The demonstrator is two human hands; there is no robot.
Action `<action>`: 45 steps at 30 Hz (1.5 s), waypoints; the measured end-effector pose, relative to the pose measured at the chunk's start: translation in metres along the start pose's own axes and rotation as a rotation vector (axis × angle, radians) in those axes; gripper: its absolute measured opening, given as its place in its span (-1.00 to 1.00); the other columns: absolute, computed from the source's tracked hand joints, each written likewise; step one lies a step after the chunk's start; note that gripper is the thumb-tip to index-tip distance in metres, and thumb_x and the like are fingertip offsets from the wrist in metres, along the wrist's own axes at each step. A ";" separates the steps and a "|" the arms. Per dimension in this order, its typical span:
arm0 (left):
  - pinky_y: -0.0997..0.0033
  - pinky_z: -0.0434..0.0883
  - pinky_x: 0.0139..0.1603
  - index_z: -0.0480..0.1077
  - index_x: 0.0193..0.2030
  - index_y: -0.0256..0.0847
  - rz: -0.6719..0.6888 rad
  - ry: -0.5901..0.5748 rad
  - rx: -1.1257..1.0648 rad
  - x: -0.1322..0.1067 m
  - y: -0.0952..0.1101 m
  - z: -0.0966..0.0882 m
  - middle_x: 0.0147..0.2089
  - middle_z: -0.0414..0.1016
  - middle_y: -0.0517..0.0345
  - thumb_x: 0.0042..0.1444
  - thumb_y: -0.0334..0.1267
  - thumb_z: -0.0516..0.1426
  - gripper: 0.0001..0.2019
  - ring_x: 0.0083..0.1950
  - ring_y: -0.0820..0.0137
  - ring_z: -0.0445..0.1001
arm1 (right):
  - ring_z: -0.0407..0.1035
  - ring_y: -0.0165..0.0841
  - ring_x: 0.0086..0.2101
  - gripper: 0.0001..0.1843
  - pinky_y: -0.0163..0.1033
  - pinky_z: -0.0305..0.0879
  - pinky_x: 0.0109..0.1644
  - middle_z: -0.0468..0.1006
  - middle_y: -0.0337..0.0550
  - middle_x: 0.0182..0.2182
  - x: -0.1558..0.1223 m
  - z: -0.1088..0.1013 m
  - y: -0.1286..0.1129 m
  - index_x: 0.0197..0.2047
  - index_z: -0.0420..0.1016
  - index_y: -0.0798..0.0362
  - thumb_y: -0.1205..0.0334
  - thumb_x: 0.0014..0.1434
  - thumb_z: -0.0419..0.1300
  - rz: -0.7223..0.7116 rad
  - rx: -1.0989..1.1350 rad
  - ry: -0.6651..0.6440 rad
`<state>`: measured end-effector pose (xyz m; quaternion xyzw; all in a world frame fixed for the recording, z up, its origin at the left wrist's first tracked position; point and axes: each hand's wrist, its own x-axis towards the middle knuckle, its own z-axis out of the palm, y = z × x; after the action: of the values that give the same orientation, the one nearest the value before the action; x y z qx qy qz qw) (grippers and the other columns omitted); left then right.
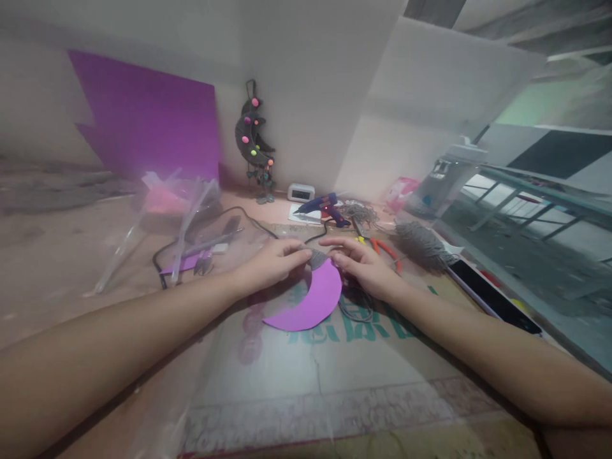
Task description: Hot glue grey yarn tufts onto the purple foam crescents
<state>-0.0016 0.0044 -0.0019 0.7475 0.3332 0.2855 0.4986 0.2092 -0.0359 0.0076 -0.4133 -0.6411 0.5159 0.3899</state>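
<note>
A purple foam crescent (315,303) hangs over the cardboard with its lower tip pointing left. Grey yarn (316,258) is wound round its upper end. My left hand (280,260) pinches that wrapped end, thumb in front. At the crescent's upper right edge is my right hand (361,262), its thumb and fingers bent in around the grey yarn, index finger stretched toward the left hand. The strand between its fingers is mostly hidden. Below the right hand lies a loose loop of grey yarn (356,310).
Behind the hands lie a blue glue gun (318,205), a small white clock (301,192) and orange-handled scissors (387,252). A yarn ball (423,245) and phone (492,296) are right. A decorated dark crescent (253,137) hangs on the wall beside a purple sheet (162,121).
</note>
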 end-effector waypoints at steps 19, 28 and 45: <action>0.55 0.15 -0.59 0.30 -0.45 -0.24 -0.037 0.000 -0.006 0.001 -0.002 0.000 -0.54 0.32 0.25 0.15 -0.03 0.03 -0.69 -0.57 0.54 0.23 | 0.27 -0.47 -0.49 -0.80 -0.33 0.24 -0.42 0.40 -0.28 -0.46 0.007 -0.004 0.009 -0.29 0.36 0.06 0.10 0.15 0.18 -0.086 -0.252 0.125; 0.55 0.15 -0.58 0.33 -0.42 -0.26 -0.023 -0.093 0.030 -0.002 0.006 -0.003 -0.52 0.34 0.23 0.14 -0.03 0.04 -0.68 -0.54 0.53 0.27 | 0.19 -0.50 -0.61 -0.78 -0.37 0.18 -0.57 0.31 -0.37 -0.57 0.004 0.000 0.007 -0.32 0.31 0.04 0.06 0.15 0.18 -0.025 -0.256 0.143; 0.56 0.15 -0.57 0.25 -0.47 -0.25 -0.002 -0.020 -0.044 0.001 0.001 0.000 -0.56 0.26 0.27 0.19 -0.07 0.02 -0.68 -0.57 0.55 0.22 | 0.31 -0.43 -0.41 -0.74 -0.32 0.25 -0.40 0.42 -0.17 -0.26 0.005 0.000 0.004 -0.04 0.28 0.01 0.15 0.20 0.11 -0.172 -0.299 0.256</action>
<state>-0.0009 0.0052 -0.0010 0.7389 0.3226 0.2849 0.5183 0.2076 -0.0310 0.0035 -0.4727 -0.6886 0.3232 0.4450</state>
